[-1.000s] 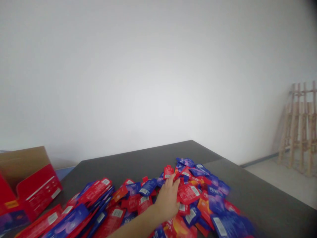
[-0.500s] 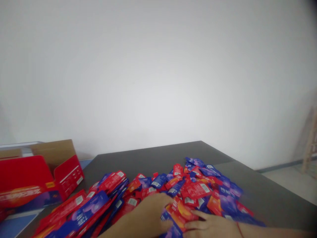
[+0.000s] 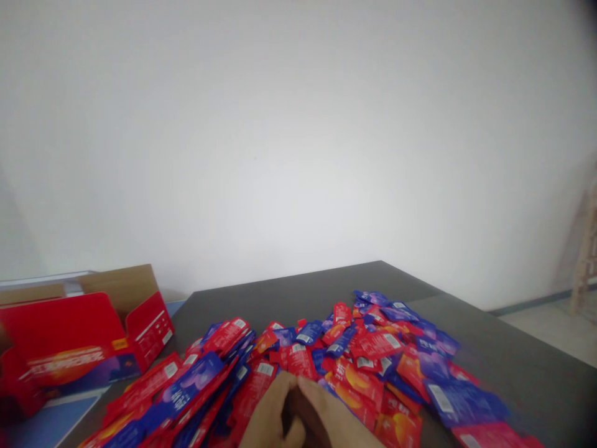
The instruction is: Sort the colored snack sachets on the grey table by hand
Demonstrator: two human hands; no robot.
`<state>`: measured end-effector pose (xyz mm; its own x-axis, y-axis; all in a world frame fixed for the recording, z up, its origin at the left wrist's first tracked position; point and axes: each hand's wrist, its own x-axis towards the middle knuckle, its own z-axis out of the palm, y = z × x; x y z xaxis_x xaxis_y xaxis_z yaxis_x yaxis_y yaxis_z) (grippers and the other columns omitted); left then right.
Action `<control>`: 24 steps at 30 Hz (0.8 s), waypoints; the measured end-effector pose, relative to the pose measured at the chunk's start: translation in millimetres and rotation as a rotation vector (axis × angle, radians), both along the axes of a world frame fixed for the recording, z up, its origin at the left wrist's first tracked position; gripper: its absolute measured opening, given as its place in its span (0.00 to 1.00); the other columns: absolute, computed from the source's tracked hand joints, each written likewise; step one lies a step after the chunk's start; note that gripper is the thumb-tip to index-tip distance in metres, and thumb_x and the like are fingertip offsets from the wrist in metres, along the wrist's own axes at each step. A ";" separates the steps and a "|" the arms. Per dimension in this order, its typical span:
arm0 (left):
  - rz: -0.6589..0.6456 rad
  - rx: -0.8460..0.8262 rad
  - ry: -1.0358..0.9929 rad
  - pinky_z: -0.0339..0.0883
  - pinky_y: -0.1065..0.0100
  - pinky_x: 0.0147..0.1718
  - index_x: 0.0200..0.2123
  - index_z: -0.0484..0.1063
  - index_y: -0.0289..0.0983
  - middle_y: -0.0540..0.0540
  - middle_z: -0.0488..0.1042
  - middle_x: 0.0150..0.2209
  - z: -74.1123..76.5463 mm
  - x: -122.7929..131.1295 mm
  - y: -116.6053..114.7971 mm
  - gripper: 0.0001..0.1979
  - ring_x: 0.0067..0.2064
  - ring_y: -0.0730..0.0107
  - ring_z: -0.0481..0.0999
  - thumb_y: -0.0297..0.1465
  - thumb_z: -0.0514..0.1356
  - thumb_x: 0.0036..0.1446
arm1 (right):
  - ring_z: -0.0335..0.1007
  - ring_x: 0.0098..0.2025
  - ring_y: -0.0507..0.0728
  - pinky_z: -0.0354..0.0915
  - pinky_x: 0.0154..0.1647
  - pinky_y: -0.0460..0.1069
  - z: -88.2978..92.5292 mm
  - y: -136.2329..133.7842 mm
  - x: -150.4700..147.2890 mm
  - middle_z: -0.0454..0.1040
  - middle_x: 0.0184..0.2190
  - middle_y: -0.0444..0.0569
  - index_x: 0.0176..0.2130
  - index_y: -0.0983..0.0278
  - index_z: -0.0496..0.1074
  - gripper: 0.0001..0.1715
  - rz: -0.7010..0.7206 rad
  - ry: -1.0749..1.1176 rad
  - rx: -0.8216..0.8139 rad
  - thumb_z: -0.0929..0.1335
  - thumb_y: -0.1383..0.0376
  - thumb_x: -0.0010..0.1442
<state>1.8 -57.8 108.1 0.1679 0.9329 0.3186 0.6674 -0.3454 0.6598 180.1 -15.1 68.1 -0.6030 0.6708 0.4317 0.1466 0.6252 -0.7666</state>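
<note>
At the bottom middle, my left hand and my right hand meet at the fingertips, both curled inward. Whatever lies between them is hidden by the fingers. Around and beyond them spreads a loose heap of small flat packets, some red and orange, others blue and purple, many with white barcode labels. Left of my left hand, more packets lie overlapped in slanting rows. An orange-red packet lies right beside my right hand.
A red printed carton with open flaps stands at the left on a blue and white surface. The dark grey table reaches back to a white wall. A wooden frame leans at the far right.
My right hand has moved left from the packets, where its fingers were spread, to meet my left hand. The view has shifted slightly, so the carton and packets appear further right.
</note>
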 end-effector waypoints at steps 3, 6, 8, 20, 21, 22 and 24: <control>-0.121 -0.071 -0.411 0.71 0.62 0.42 0.47 0.70 0.40 0.45 0.77 0.42 23.7 5.5 14.1 0.15 0.43 0.60 0.77 0.39 0.51 0.63 | 0.59 0.64 0.61 0.54 0.65 0.60 33.7 4.6 11.0 0.65 0.63 0.51 0.66 0.54 0.59 0.35 -0.113 0.136 -0.006 0.67 0.60 0.62; 0.003 0.034 -0.347 0.70 0.60 0.44 0.47 0.71 0.40 0.44 0.77 0.43 24.6 1.6 27.9 0.15 0.44 0.59 0.77 0.40 0.51 0.63 | 0.62 0.62 0.61 0.56 0.64 0.60 67.4 9.0 42.5 0.68 0.61 0.52 0.62 0.56 0.65 0.29 -0.293 0.358 -0.011 0.65 0.58 0.62; 0.122 0.118 -0.001 0.63 0.56 0.56 0.47 0.73 0.40 0.42 0.76 0.49 12.0 -0.6 34.6 0.15 0.53 0.57 0.73 0.32 0.54 0.57 | 0.65 0.60 0.62 0.58 0.62 0.60 83.1 8.8 62.6 0.71 0.59 0.51 0.59 0.56 0.69 0.26 -0.405 0.440 -0.003 0.66 0.56 0.62; 0.201 -0.069 0.833 0.59 0.54 0.59 0.61 0.65 0.32 0.35 0.70 0.60 -32.5 15.0 56.7 0.31 0.60 0.55 0.69 0.17 0.47 0.54 | 0.71 0.53 0.61 0.66 0.54 0.55 104.3 -34.6 74.9 0.74 0.52 0.52 0.60 0.56 0.67 0.25 -0.451 0.307 0.275 0.63 0.57 0.65; 0.194 -0.044 0.825 0.60 0.54 0.58 0.61 0.65 0.32 0.35 0.71 0.59 -24.3 11.7 57.7 0.29 0.60 0.56 0.70 0.17 0.46 0.57 | 0.71 0.53 0.61 0.67 0.53 0.54 91.9 -40.4 68.9 0.75 0.51 0.52 0.61 0.55 0.66 0.25 -0.390 0.150 0.305 0.62 0.58 0.66; 0.194 -0.018 0.803 0.61 0.55 0.58 0.59 0.67 0.32 0.35 0.72 0.57 -15.6 8.0 57.0 0.27 0.59 0.57 0.71 0.18 0.45 0.59 | 0.73 0.50 0.61 0.69 0.49 0.53 76.3 -45.0 62.0 0.76 0.50 0.51 0.61 0.54 0.65 0.25 -0.359 -0.004 0.365 0.62 0.60 0.65; 0.216 0.043 0.679 0.62 0.56 0.57 0.56 0.70 0.32 0.35 0.74 0.54 -1.9 -0.7 50.2 0.23 0.56 0.57 0.73 0.23 0.43 0.64 | 0.77 0.41 0.59 0.71 0.40 0.49 41.1 -48.6 49.4 0.78 0.45 0.48 0.59 0.53 0.66 0.25 -0.313 -0.206 0.435 0.64 0.64 0.63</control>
<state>1.2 -7.6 106.2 0.1548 0.9567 0.2466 0.9825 -0.1752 0.0630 229.6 -63.7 109.2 -0.5049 0.6181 0.6025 0.4948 0.7792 -0.3847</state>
